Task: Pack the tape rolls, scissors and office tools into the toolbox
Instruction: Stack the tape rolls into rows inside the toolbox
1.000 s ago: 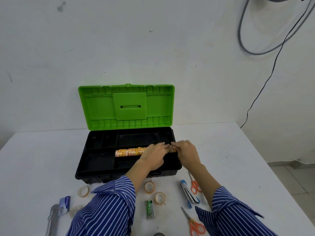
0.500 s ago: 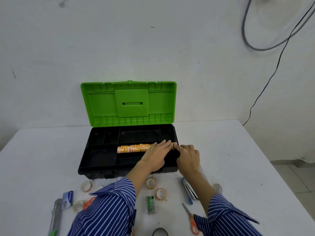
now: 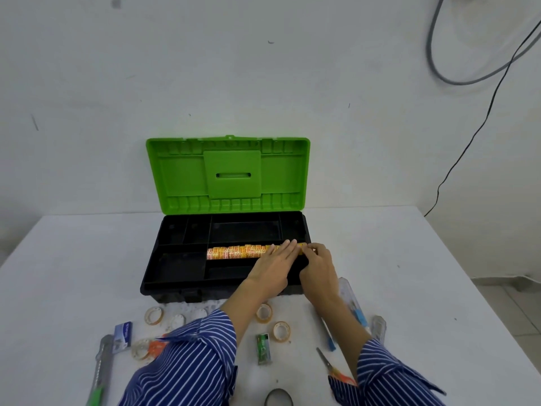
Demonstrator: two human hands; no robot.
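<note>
The orange stack of tape rolls point(image 3: 234, 252) lies on its side in the toolbox point(image 3: 175, 276) tray's middle compartment; the left hand point(image 3: 272, 266) rests on it with fingers straight, the right hand point(image 3: 317, 265) pinches its right end with curled fingertips. 2 loose tape rolls point(image 3: 281, 331) and scissors point(image 3: 330, 365) lie on the white table point(image 3: 424, 288)

- Just one view here, a wide-angle head cam looking forward and down from where the person stands at the near edge of the table point(image 3: 409, 259).
- It faces the wall point(image 3: 263, 68), which fills the top half.
- Pretty close in: striped sleeves point(image 3: 187, 364) crowd the bottom edge, lines bend near the corners.
</note>
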